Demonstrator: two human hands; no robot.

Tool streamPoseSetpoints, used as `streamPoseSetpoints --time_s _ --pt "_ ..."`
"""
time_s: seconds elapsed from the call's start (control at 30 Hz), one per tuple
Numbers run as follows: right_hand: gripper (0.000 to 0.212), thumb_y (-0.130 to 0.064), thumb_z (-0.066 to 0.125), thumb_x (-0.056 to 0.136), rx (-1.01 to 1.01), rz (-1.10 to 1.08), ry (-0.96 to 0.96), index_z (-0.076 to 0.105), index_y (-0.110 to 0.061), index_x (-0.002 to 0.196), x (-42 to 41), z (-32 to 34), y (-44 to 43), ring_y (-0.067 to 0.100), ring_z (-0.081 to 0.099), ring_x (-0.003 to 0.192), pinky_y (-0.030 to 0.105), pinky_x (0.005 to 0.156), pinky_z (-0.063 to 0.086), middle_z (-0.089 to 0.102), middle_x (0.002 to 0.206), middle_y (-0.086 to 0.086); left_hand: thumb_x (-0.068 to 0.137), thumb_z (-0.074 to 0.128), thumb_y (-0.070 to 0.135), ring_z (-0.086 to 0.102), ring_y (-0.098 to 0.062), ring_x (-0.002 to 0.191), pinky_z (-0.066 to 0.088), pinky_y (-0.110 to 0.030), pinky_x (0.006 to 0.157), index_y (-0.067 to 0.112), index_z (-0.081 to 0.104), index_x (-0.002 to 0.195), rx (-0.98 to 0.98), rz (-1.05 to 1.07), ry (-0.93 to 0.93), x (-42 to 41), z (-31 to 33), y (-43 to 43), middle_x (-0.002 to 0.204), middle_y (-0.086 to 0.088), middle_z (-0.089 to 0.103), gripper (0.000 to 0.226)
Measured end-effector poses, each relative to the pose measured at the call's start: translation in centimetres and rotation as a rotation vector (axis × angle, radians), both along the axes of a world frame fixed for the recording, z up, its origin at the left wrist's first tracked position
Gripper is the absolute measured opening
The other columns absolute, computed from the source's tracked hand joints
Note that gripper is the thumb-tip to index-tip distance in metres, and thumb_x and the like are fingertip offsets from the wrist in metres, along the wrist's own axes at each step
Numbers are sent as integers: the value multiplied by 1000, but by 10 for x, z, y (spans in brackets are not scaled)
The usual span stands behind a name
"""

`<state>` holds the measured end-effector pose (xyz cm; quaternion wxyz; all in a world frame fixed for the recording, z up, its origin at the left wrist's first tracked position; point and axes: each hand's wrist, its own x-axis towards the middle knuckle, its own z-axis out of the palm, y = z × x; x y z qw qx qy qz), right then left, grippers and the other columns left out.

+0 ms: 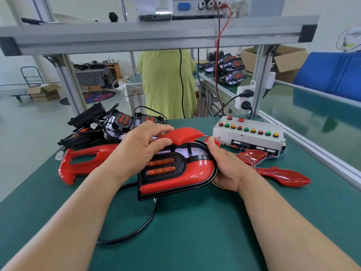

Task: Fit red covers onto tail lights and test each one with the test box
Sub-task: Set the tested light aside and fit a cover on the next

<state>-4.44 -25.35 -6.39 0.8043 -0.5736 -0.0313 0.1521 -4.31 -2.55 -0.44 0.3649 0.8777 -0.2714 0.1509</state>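
The left hand [136, 149] pinches the raised upper arm of the red cover [193, 171] between thumb and curled fingers. The right hand [226, 165] grips the rounded end of the tail light [178, 159], thumb at its upper edge. The cover's lower arm sits in the housing and the upper one stands clear. It looks light, glossy and springy, best pressed along its edges, not its slim tip. The lamp rests on the green bench [195, 231], near the test box [248, 133].

On my green bench [195, 231] lay the test box [248, 133], spare red covers [65, 169], uncovered tail lights [125, 120], and a black cable [154, 210].
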Motion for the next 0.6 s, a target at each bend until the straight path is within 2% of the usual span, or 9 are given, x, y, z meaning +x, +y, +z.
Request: streamPoseSetpoints --time_s 0.1,0.23,0.4,0.5,0.6 --pt "57 -59 34 99 -20 -28 13 66 -16 120 1 -1 1 21 73 95 35 82 61 74 113 11 94 65 15 54 -1 96 38 -12 87 30 63 127 55 -32 -65 0 -6 4 98 10 57 36" --pt "60 -61 33 98 -86 -24 13 63 -18 129 1 -2 3 30 64 118 47 103 50 70 122 11 91 67 8 57 -9 104 42 -20 95 25 68 123 45 -49 -119 0 -12 5 102 9 61 36" --pt "58 -62 33 97 -109 14 -20 61 -24 132 -2 -3 6 24 68 111 39 91 58 71 122 6 90 69 12 54 -8 104 42 -20 96 24 70 123 87 -46 -146 -3 -18 -1 103 8 56 35" --pt "60 -65 39 90 -87 26 -36 62 -26 129 -3 -3 6 23 70 107 36 84 60 72 120 5 90 69 15 53 -8 102 42 -20 94 24 70 123 102 -48 -148 -6 -18 -4 102 8 55 34" --pt "61 -65 41 88 -82 27 -36 63 -27 129 -4 -4 7 25 69 110 39 89 58 71 121 6 91 68 16 52 -7 100 44 -24 93 23 70 125 128 -29 -148 -10 -16 -7 100 8 54 34"
